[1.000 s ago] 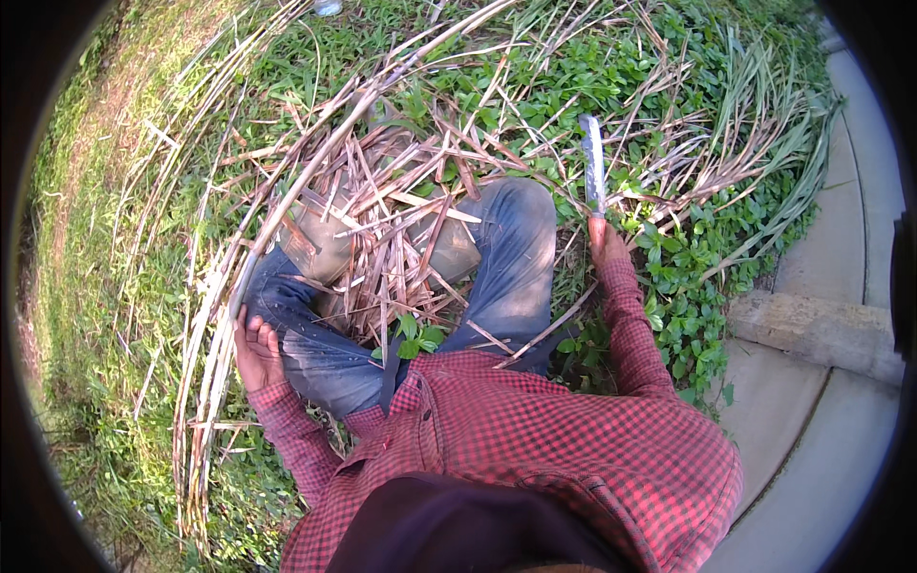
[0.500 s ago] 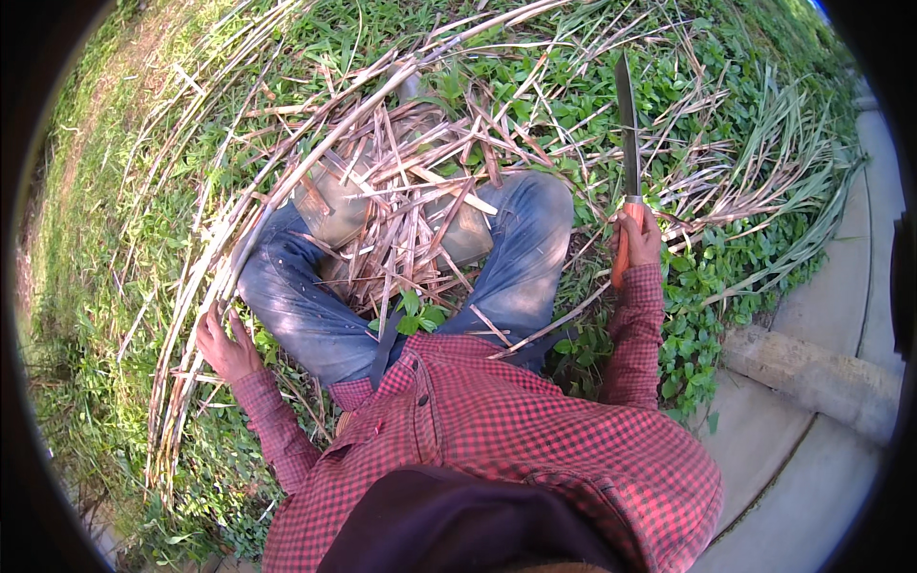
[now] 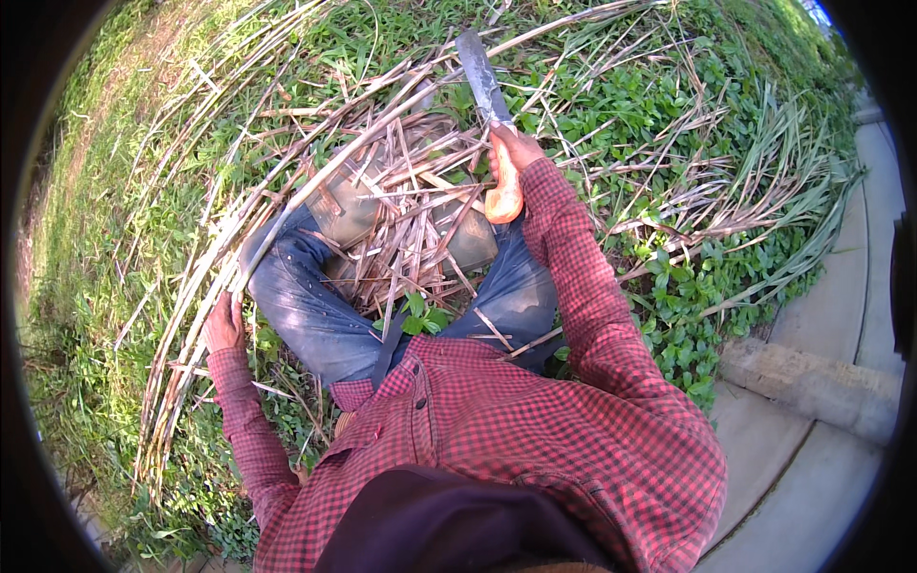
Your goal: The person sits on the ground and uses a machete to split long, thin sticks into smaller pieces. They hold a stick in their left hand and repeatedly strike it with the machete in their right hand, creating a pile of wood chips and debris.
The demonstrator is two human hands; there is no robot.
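**Two hands at work among cut stalks, one on a long knife**

One person sits on the ground, seen from above, with the right hand [image 3: 516, 151] clenched around the orange handle of a long knife [image 3: 489, 115]. Its dark blade runs up and away from the fist, tip pointing over the grass [image 3: 669, 115], while the handle's butt sticks out below the grip toward the knee. Just left of that fist, a heap of dry stalks [image 3: 401, 220] lies across the lap and blue jeans [image 3: 315, 315]. The left hand [image 3: 224, 325] rests low at the person's side, against a bundle of long pale stems [image 3: 191, 382] that curve past it; whether its fingers close on them cannot be told. A concrete kerb [image 3: 812, 382] lies well apart from the knife hand.
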